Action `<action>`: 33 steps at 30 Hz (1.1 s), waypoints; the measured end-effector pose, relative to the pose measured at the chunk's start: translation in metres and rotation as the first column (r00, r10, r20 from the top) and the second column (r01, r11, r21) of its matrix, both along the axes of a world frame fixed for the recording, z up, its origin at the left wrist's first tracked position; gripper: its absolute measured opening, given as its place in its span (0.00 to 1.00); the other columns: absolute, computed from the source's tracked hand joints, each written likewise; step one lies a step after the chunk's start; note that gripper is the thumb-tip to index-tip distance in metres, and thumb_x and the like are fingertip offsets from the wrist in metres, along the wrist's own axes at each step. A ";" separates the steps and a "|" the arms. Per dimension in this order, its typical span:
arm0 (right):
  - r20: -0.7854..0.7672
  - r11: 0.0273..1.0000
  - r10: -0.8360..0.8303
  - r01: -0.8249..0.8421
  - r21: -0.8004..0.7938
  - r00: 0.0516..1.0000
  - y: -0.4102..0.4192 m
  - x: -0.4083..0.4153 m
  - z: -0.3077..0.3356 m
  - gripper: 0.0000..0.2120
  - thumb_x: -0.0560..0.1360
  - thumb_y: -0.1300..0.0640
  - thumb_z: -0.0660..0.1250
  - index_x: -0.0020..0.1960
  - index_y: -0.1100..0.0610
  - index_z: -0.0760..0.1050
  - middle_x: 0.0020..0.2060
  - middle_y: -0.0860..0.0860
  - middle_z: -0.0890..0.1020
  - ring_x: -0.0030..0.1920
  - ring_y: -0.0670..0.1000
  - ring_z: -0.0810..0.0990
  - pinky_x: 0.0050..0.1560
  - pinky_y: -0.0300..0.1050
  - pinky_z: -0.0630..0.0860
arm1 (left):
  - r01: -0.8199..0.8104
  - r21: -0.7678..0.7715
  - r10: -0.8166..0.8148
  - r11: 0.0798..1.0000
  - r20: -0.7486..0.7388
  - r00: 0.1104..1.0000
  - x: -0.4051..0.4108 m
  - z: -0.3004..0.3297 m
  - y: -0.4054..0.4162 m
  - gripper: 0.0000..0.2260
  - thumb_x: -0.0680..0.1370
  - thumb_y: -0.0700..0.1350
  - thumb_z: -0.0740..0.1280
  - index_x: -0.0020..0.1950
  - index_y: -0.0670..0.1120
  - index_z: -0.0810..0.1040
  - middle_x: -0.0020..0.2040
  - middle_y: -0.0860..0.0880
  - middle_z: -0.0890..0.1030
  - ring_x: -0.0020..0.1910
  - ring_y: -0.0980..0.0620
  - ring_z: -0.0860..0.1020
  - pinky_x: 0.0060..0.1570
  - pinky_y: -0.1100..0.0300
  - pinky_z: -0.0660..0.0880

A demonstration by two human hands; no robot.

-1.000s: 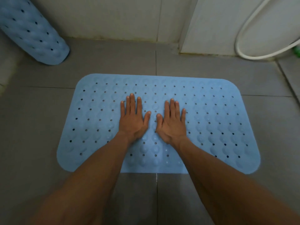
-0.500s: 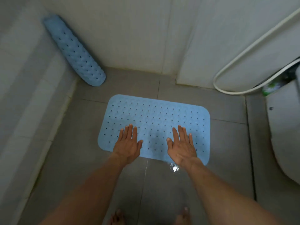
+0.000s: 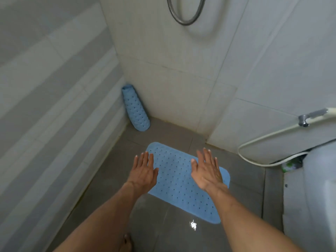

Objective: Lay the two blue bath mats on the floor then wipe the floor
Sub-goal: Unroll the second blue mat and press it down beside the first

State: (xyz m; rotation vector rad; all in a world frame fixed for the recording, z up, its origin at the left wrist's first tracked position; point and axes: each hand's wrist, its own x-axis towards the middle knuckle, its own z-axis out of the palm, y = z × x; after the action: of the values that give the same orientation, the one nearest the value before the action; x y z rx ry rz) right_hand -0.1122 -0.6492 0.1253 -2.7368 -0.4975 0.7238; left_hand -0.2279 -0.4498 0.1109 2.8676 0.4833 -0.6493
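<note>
One blue bath mat (image 3: 179, 180) with small holes lies flat on the grey tiled floor (image 3: 163, 231). A second blue mat (image 3: 135, 110), rolled up, leans in the far left corner against the wall. My left hand (image 3: 143, 172) hovers over the flat mat's left edge, fingers spread, holding nothing. My right hand (image 3: 207, 170) hovers over the mat's right part, also flat and empty. Both hands are well above the mat and apart from it.
A white toilet (image 3: 316, 197) stands at the right. A white hose (image 3: 263, 142) hangs from a wall tap (image 3: 303, 121), and a metal hose loop (image 3: 185, 13) hangs higher up. Tiled walls close in on the left and back. A foot (image 3: 126, 241) shows below.
My hands have lifted off the flat mat and the view has risen and pulled back, as if standing up. The mat stays flat on the floor.
</note>
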 end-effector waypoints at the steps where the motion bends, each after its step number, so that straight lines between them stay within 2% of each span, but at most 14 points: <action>1: 0.031 1.000 0.014 -0.014 0.012 0.999 0.012 0.010 0.006 0.28 0.84 0.46 0.44 0.81 0.55 0.50 0.81 0.53 0.47 0.81 0.52 0.42 0.79 0.51 0.38 | -0.012 0.005 0.012 1.000 0.021 1.000 0.003 0.004 0.010 0.29 0.83 0.55 0.43 0.79 0.40 0.41 0.79 0.39 0.43 0.79 0.43 0.42 0.76 0.47 0.37; 4: 0.080 0.998 0.048 -0.051 0.045 0.996 0.056 0.036 0.017 0.27 0.84 0.47 0.46 0.81 0.55 0.50 0.81 0.54 0.49 0.81 0.53 0.45 0.79 0.52 0.40 | -0.066 0.009 0.065 0.998 0.059 0.996 0.008 0.004 0.045 0.32 0.81 0.57 0.37 0.79 0.39 0.41 0.79 0.39 0.44 0.79 0.42 0.42 0.74 0.49 0.34; 7: 0.129 0.993 0.102 -0.109 0.050 0.986 0.092 0.056 0.016 0.27 0.84 0.47 0.48 0.81 0.55 0.52 0.81 0.54 0.52 0.80 0.53 0.48 0.79 0.53 0.44 | -0.103 -0.007 0.103 0.995 0.056 0.993 0.015 -0.003 0.079 0.41 0.71 0.59 0.30 0.79 0.38 0.45 0.79 0.37 0.47 0.78 0.39 0.46 0.72 0.48 0.34; 8: 0.145 0.990 0.117 -0.126 0.055 0.982 0.107 0.064 0.012 0.27 0.84 0.47 0.48 0.80 0.55 0.52 0.80 0.55 0.53 0.80 0.54 0.50 0.79 0.52 0.45 | -0.115 0.007 0.114 0.993 0.079 0.990 0.020 -0.009 0.095 0.40 0.71 0.58 0.33 0.78 0.36 0.50 0.78 0.35 0.51 0.78 0.37 0.51 0.72 0.47 0.39; 9: 0.159 0.989 0.127 -0.138 0.060 0.979 0.124 0.073 0.008 0.26 0.84 0.48 0.49 0.80 0.55 0.53 0.80 0.55 0.54 0.80 0.54 0.51 0.79 0.51 0.47 | -0.111 0.053 0.106 0.992 0.101 0.989 0.027 -0.017 0.112 0.37 0.74 0.56 0.40 0.76 0.34 0.58 0.76 0.34 0.59 0.75 0.35 0.60 0.73 0.45 0.48; 11: 0.172 0.986 0.139 -0.153 0.071 0.975 0.159 0.095 -0.004 0.26 0.84 0.48 0.51 0.79 0.55 0.54 0.79 0.56 0.57 0.79 0.55 0.55 0.78 0.48 0.49 | -0.112 0.049 0.106 0.992 0.106 0.989 0.049 -0.037 0.150 0.29 0.74 0.51 0.58 0.67 0.33 0.73 0.66 0.32 0.74 0.64 0.34 0.75 0.64 0.41 0.67; 13: 0.164 0.986 0.141 -0.154 0.068 0.976 0.195 0.117 -0.021 0.26 0.84 0.48 0.52 0.79 0.55 0.55 0.78 0.57 0.58 0.78 0.55 0.56 0.77 0.47 0.51 | -0.100 0.026 0.098 0.995 0.072 0.993 0.074 -0.053 0.188 0.29 0.70 0.49 0.69 0.65 0.33 0.75 0.63 0.33 0.77 0.61 0.34 0.78 0.60 0.39 0.72; 16: 0.135 0.983 0.167 -0.176 0.056 0.977 0.255 0.149 -0.052 0.27 0.83 0.48 0.54 0.80 0.55 0.55 0.78 0.56 0.59 0.78 0.56 0.57 0.77 0.48 0.52 | -0.090 0.037 0.085 0.995 0.122 0.989 0.116 -0.084 0.248 0.34 0.56 0.50 0.82 0.57 0.35 0.81 0.54 0.36 0.82 0.50 0.38 0.83 0.50 0.43 0.79; 17: 0.138 0.981 0.181 -0.189 0.048 0.974 0.277 0.162 -0.062 0.27 0.83 0.48 0.54 0.80 0.55 0.55 0.78 0.56 0.59 0.77 0.56 0.58 0.76 0.48 0.53 | -0.082 0.046 0.077 0.996 0.103 0.992 0.133 -0.090 0.271 0.35 0.57 0.50 0.82 0.59 0.34 0.80 0.56 0.35 0.81 0.53 0.37 0.82 0.53 0.42 0.78; 18: 0.145 0.979 0.190 -0.199 0.045 0.971 0.299 0.175 -0.071 0.27 0.83 0.47 0.53 0.80 0.55 0.55 0.78 0.56 0.59 0.77 0.56 0.59 0.76 0.49 0.54 | -0.083 0.027 0.079 0.996 0.116 0.990 0.150 -0.097 0.294 0.35 0.64 0.50 0.79 0.65 0.33 0.75 0.63 0.33 0.77 0.60 0.35 0.78 0.61 0.40 0.73; 20: 0.155 0.974 0.213 -0.223 0.046 0.965 0.342 0.202 -0.090 0.28 0.82 0.47 0.53 0.79 0.55 0.57 0.78 0.56 0.60 0.77 0.57 0.60 0.76 0.51 0.57 | -0.075 -0.010 0.076 0.997 0.152 0.986 0.180 -0.119 0.337 0.32 0.79 0.48 0.63 0.76 0.34 0.56 0.75 0.33 0.59 0.74 0.35 0.61 0.75 0.41 0.55; 22: 0.152 0.968 0.243 -0.250 0.033 0.958 0.380 0.225 -0.108 0.27 0.83 0.48 0.55 0.79 0.54 0.57 0.78 0.55 0.60 0.77 0.56 0.60 0.76 0.52 0.58 | -0.074 -0.010 0.075 0.997 0.131 0.988 0.212 -0.136 0.373 0.30 0.82 0.48 0.55 0.79 0.37 0.47 0.78 0.35 0.51 0.77 0.37 0.53 0.76 0.43 0.47; 27: 0.109 0.937 0.345 -0.349 0.022 0.932 0.472 0.273 -0.147 0.29 0.81 0.53 0.59 0.79 0.57 0.56 0.79 0.55 0.58 0.73 0.59 0.65 0.72 0.55 0.65 | -0.038 0.009 0.036 0.999 0.159 0.987 0.273 -0.177 0.439 0.33 0.79 0.47 0.60 0.78 0.37 0.48 0.77 0.35 0.54 0.75 0.37 0.57 0.75 0.43 0.53; 33: 0.091 0.877 0.477 -0.480 0.015 0.874 0.555 0.317 -0.185 0.33 0.78 0.59 0.63 0.80 0.56 0.53 0.80 0.53 0.54 0.72 0.61 0.65 0.70 0.58 0.66 | -0.052 -0.123 0.076 0.991 0.204 0.976 0.319 -0.221 0.464 0.35 0.77 0.46 0.63 0.78 0.36 0.50 0.76 0.37 0.58 0.74 0.38 0.61 0.74 0.48 0.58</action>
State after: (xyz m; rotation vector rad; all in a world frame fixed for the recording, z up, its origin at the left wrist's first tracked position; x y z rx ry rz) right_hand 0.2047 -0.0939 -0.0593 -2.6326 -1.2272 0.6932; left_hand 0.0908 0.0145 -0.1104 2.7551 0.4859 -0.3487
